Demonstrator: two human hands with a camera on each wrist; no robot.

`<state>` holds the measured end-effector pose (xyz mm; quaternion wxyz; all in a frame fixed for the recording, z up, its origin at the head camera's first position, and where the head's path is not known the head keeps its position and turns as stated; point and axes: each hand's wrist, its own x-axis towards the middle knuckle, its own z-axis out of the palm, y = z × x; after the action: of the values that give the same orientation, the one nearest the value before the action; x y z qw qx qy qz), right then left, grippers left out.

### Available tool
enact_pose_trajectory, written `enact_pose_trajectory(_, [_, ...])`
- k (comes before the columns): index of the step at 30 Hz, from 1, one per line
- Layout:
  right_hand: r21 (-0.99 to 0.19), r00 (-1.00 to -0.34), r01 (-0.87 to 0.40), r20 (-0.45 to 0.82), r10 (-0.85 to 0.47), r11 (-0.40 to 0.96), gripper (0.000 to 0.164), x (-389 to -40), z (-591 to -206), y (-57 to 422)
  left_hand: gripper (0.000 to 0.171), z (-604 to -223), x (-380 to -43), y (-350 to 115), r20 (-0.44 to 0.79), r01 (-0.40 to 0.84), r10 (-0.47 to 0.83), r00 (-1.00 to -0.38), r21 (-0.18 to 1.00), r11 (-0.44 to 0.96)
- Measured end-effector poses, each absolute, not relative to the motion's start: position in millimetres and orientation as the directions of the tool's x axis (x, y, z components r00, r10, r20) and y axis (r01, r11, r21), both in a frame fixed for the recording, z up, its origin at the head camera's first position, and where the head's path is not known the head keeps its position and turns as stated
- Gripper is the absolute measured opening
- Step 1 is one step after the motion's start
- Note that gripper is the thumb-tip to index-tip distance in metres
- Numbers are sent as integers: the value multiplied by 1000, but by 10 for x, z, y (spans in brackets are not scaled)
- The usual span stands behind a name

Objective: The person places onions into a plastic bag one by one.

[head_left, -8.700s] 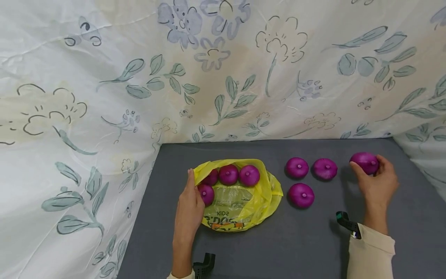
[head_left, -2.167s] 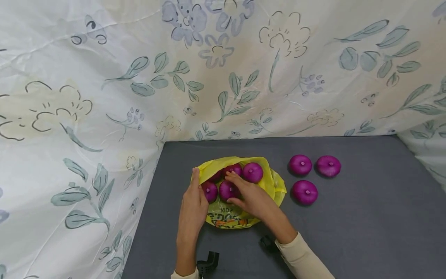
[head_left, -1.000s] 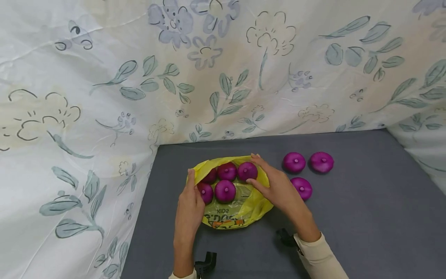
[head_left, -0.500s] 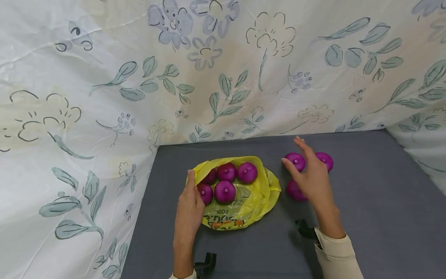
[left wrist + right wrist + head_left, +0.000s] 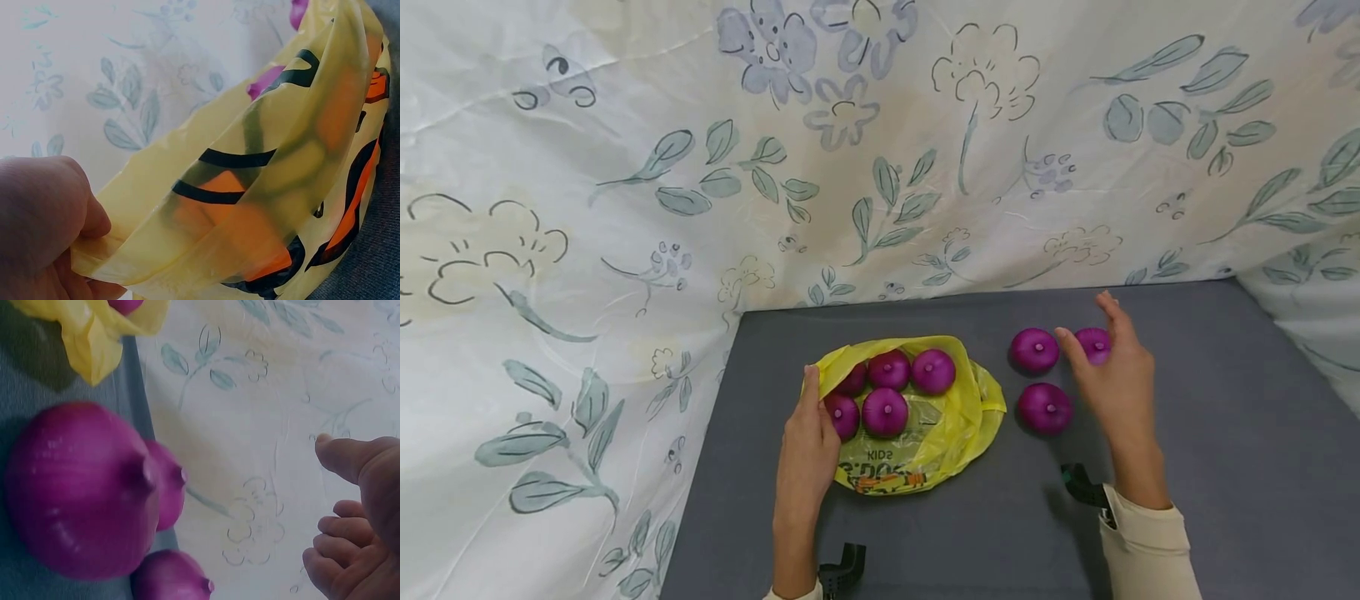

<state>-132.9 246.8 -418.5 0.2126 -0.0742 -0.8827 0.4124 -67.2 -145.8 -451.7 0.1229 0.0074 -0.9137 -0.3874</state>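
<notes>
A yellow plastic bag (image 5: 970,433) lies mouth-up on the dark table with several purple onions inside, one of them an onion (image 5: 884,412) near its middle. At the bag's left rim my left hand (image 5: 807,446) pinches the plastic between thumb and fingers; the left wrist view shows the thumb (image 5: 94,219) on the folded edge. My right hand (image 5: 1116,379) hovers with thumb and fingers spread over the far right onion (image 5: 1092,344), which it partly hides. Left of that hand sit two more loose onions, a back onion (image 5: 1034,350) and a front onion (image 5: 1045,408).
The dark grey table (image 5: 977,542) ends at a white floral cloth (image 5: 880,225) behind and on both sides. A black wrist mount (image 5: 844,567) is on the left arm and another mount (image 5: 1082,487) on the right.
Earlier my right hand carried an onion from the far right into the bag and let go of it. It has since moved right to the loose onions. The left hand keeps its hold on the rim.
</notes>
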Motion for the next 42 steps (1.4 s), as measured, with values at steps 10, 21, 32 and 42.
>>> enact_pose_trajectory(10, [-779,-898,61,230,376,624,79,-1377,-4289,2696,66,-4522,-680,-1466,217,83,-101,-971,701,708])
enact_pose_trajectory(21, [-723,-921,138,157,356,677,85,-1476,-4446,2834,65,-4489,-707,-1462,199,74,-100,-975,712,699])
enact_pose_trajectory(32, [-692,-940,143,127,315,708,86,-1458,-4674,2911,66,-4486,-688,-1453,196,69,-100,-975,704,707])
enact_pose_trajectory(42, [-679,-943,153,117,312,718,89,-1485,-4782,2932,66,-4491,-680,-1456,194,66,-104,-975,707,704])
